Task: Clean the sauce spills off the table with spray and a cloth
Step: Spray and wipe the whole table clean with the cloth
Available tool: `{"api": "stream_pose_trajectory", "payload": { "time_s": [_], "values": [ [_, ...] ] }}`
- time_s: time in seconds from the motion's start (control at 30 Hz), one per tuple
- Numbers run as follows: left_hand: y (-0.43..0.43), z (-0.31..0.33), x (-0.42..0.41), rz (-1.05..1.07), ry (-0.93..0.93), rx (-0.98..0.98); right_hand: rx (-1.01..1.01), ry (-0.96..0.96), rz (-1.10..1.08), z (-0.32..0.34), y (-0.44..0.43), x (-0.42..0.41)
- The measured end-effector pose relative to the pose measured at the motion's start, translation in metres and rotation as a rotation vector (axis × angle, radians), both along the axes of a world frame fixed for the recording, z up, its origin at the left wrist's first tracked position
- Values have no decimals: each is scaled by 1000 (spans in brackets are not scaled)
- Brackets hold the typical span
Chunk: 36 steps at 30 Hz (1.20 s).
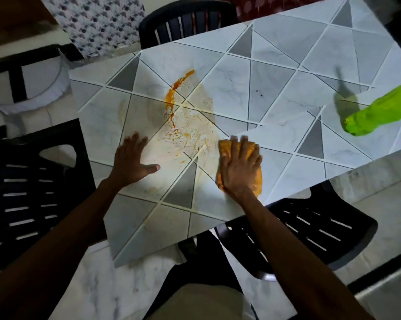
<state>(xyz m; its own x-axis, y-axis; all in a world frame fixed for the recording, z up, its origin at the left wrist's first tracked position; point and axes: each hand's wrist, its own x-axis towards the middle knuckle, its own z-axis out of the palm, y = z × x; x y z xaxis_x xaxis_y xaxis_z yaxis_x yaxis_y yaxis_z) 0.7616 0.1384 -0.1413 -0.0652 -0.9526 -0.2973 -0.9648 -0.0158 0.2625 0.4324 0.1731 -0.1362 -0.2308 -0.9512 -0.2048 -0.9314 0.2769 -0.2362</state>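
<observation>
An orange sauce spill (171, 101) curves across the middle of the tiled table (287, 72), with a paler wet smear (192, 125) spreading to its right and below. My right hand (238, 167) lies flat with spread fingers on an orange cloth (227, 147), pressing it to the table just right of the smear. My left hand (131, 158) rests flat on the table left of the smear, fingers straight, holding nothing. A bright green spray bottle (377, 112) shows at the right edge, blurred.
Black plastic chairs surround the table: one at the left (33, 181), one under the near right edge (310, 227), one at the far side (183, 21). A patterned cloth (98, 21) hangs at the back left. The floor is pale marble.
</observation>
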Motion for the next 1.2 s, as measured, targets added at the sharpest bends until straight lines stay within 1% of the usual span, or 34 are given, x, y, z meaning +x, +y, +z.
{"api": "stream_pose_trajectory", "payload": {
  "time_s": [0.07, 0.13, 0.2, 0.27, 0.33, 0.4, 0.47, 0.53, 0.6, 0.63, 0.7, 0.77, 0.8, 0.9, 1.0, 1.07, 1.13, 1.2],
  "values": [
    [0, -2, 9, 6, -4, -1, -38, -27, 165, -2, -3, 54],
    [-2, -4, 14, -14, -34, 23, -63, -56, 387, -2, 21, 92],
    [-4, -7, 17, -28, -46, 62, -67, -79, 550, -6, 50, 92],
    [-7, -9, 17, -35, -22, 76, -66, -88, 604, -11, 58, 61],
    [-5, -10, 16, -38, 8, 67, -31, 1, 557, -12, 42, 22],
    [-2, -12, 16, -39, 21, 48, 9, 38, 391, -10, 1, -3],
    [-1, -12, 16, -33, 26, 29, -3, 33, 237, -7, -47, 2],
    [-2, -13, 16, -24, 25, 15, -28, 3, 143, -5, -82, 32],
    [-4, -11, 16, -18, 33, 6, -50, -27, 159, -6, -96, 74],
    [-2, -11, 17, -18, 36, 8, -62, -39, 213, -6, -89, 93],
    [2, -11, 18, -18, 46, 9, -71, -64, 419, -8, -55, 115],
    [3, -10, 17, -6, 59, 6, -57, -101, 602, -9, -17, 106],
    [2, -10, 16, 2, 63, 0, -50, -105, 638, -11, -4, 91],
    [2, -11, 13, 23, 69, -23, -37, -28, 590, -12, 4, 35],
    [5, -11, 11, 31, 69, -25, 14, 13, 418, -4, -38, 6],
    [4, -11, 11, 34, 70, -35, -4, -3, 268, -2, -76, 25],
    [5, -11, 10, 31, 77, -45, -30, -41, 176, -3, -100, 69],
    [6, -12, 11, 29, 84, -57, -67, -63, 233, -6, -101, 115]
  ]
}}
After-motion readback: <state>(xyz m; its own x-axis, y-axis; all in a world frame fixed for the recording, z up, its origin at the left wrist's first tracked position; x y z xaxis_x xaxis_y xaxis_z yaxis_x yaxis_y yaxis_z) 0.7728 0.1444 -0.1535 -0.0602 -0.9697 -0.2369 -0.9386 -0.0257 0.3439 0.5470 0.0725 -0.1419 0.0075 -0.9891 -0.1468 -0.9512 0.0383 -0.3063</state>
